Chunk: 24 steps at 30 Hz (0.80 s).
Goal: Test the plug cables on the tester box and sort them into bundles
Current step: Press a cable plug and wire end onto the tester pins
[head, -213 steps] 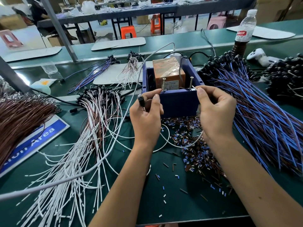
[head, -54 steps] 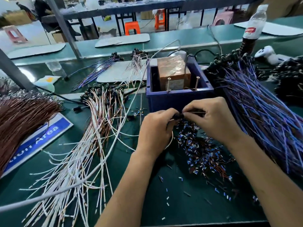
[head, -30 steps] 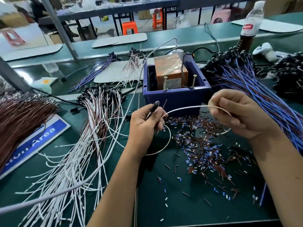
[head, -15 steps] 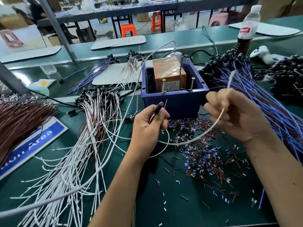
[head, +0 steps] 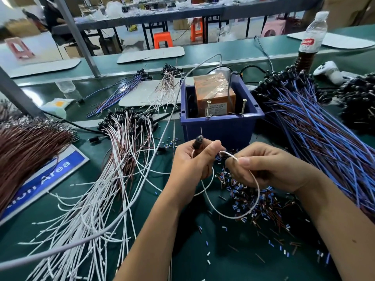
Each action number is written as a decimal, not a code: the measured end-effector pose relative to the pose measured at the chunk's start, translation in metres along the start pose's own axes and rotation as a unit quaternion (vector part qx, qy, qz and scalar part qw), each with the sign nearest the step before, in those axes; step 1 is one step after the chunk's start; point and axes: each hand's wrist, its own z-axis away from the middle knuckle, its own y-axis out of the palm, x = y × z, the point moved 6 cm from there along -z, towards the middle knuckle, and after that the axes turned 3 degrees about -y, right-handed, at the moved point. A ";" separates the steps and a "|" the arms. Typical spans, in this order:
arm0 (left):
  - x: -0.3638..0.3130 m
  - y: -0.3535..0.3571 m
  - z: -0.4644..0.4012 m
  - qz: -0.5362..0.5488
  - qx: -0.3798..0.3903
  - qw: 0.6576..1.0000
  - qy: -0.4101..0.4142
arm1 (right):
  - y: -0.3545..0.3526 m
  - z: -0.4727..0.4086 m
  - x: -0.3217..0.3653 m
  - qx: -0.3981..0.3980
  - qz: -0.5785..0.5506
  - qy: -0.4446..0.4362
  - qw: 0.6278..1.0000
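My left hand (head: 192,163) grips the black plug end of a white plug cable (head: 233,216), with the plug tip sticking up above my thumb. My right hand (head: 267,167) pinches the same cable's white wire close to my left hand, and the wire hangs in a loop below both hands. Just behind my hands stands the tester box (head: 219,128), a blue bin with an orange unit and two upright screws inside. A white-and-brown cable bundle (head: 113,159) fans out at the left. A blue-and-brown cable pile (head: 316,134) lies at the right.
Cut wire sleeve bits (head: 253,199) litter the green mat under my hands. A brown wire heap (head: 26,147) and a blue sign (head: 44,179) lie far left. Two small bundles (head: 142,88) sit behind. A bottle (head: 310,39) and a white controller (head: 328,72) stand back right.
My right hand has come down and left from beside the box to meet my left hand. The white wire, stretched in an arc before, now hangs in a loop.
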 end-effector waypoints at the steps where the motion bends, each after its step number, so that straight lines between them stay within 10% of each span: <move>1: 0.001 0.002 0.000 0.005 0.019 1.000 -0.008 | -0.001 0.000 0.001 -0.001 -0.014 -0.006 1.000; 24: -0.004 -0.001 -0.002 0.101 0.037 0.994 0.002 | -0.049 0.022 0.029 -0.246 -0.193 -0.187 0.931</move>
